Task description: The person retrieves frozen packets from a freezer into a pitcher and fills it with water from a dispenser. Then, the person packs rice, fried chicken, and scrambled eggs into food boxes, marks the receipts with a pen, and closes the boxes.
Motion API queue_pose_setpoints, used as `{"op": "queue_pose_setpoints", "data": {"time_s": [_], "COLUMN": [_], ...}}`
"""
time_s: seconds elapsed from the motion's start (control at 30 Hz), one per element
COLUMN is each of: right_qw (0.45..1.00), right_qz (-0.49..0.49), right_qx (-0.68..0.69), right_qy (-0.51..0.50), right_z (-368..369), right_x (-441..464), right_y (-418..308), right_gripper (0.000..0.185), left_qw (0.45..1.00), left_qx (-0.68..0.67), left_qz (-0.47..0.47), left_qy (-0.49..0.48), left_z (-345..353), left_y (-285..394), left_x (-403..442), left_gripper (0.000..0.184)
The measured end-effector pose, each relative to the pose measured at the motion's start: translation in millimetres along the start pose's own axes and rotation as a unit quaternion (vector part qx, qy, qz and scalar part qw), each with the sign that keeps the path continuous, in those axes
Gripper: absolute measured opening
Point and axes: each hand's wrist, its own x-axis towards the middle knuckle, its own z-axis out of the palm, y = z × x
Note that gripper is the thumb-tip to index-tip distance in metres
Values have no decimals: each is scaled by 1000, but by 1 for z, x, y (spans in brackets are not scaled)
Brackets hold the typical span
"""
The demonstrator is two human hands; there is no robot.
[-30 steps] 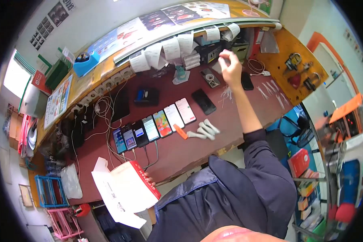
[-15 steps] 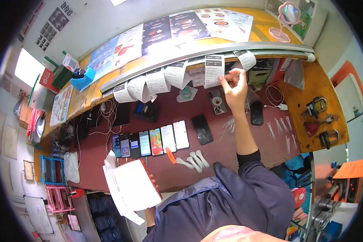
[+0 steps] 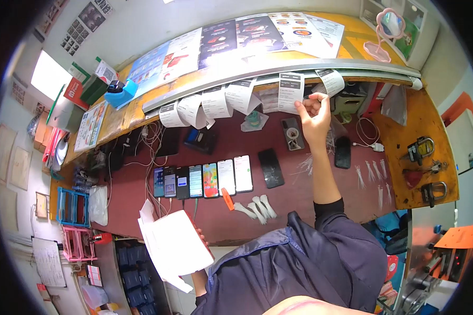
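Under the shelf edge, my right hand (image 3: 316, 114) is raised to a hanging printed paper slip (image 3: 289, 94), pinching its lower right corner between thumb and finger. My left hand (image 3: 203, 237) grips a white box (image 3: 181, 242) with a red side and open flaps; most of this hand is behind it. In front of me on the dark red table (image 3: 226, 220) lie a row of lit phones (image 3: 210, 179), a dark phone (image 3: 270, 168), an orange tool (image 3: 227, 199) and bundles of white zip ties (image 3: 257, 209).
More slips (image 3: 215, 102) hang along the metal rail (image 3: 278, 67). Printed sheets (image 3: 218, 44) and a pink mirror (image 3: 391, 26) are on the shelf. Padlocks (image 3: 420, 149) lie on the wooden board at right. White cables (image 3: 151, 136) tangle at the left, near blue and pink racks (image 3: 72, 210).
The whole view has shifted slightly, so things appear a little further right and lower. My right hand stays at the slip, its fingers slightly more curled. The box stays in my left hand.
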Motion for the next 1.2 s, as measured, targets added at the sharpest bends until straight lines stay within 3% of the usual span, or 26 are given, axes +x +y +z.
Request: {"op": "queue_pose_setpoints", "data": {"time_s": [0.17,0.27,0.3,0.37,0.4,0.5,0.53,0.6,0.63,0.67,0.7,0.8,0.93,1.2], "right_qw": [999,986,986,955,911,941,919,921,945,930,955,928,885,833], "right_qz": [-22,-137,-126,-256,-338,-220,-260,-247,-193,-223,-147,-158,-178,-173], "right_qx": [35,-94,-91,-113,-194,-123,-195,-233,-202,-250,-209,-282,-345,-437], "right_qy": [-2,-30,-52,-101,-138,-226,-222,-192,-169,-153,-148,-183,-258,-293], "right_z": [3,11,19,47,64,133,152,178,188,188,183,176,223,263], "right_x": [-1,23,36,110,155,269,328,414,439,462,491,507,504,462], "right_y": [-2,-25,-52,-65,-82,-95,-67,-15,-1,20,49,82,105,100], "right_gripper": [27,19,11,7,7,12,11,13,19,27,36,37,39,43], "left_qw": [1000,998,997,992,989,975,968,952,943,933,923,890,839,794], "left_qx": [-1,3,5,4,4,-8,-12,-22,-27,-34,-39,-36,-25,14], "left_qz": [25,63,80,123,145,223,250,304,332,356,381,452,539,604], "left_qy": [3,-2,-5,-8,-6,3,6,18,24,30,35,50,67,66], "left_z": [-3,-5,-6,-8,-8,-17,-20,-26,-29,-32,-35,-31,-15,-3], "left_y": [3,8,12,15,19,12,9,0,-6,-12,-16,-25,-32,1], "left_x": [-15,-28,-33,-49,-58,-87,-97,-117,-127,-136,-148,-171,-183,-190], "left_gripper": [58,58,58,58,59,59,59,59,59,59,59,59,60,60]}}
